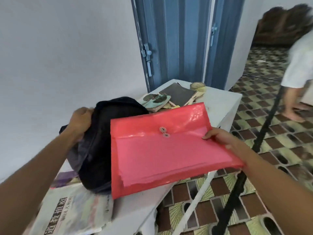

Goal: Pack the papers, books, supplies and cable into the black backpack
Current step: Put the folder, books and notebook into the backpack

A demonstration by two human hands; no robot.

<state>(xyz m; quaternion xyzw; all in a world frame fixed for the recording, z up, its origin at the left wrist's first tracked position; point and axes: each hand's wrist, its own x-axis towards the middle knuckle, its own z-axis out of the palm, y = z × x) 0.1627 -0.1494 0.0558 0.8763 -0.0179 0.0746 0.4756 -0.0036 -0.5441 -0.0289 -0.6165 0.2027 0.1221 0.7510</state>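
The black backpack lies on the white table. My left hand grips its upper edge at the left. My right hand holds a red plastic document folder by its right edge, flat above the table, just right of the backpack and overlapping it. Papers show through the folder. At the table's far end lie a dark notebook, a green patterned book and a roll of tape. A newspaper lies on the near end.
A blue door stands behind the table. Another person stands at the right on the patterned tile floor. A black cord hangs diagonally at the right, past the table's edge. A wall runs along the left.
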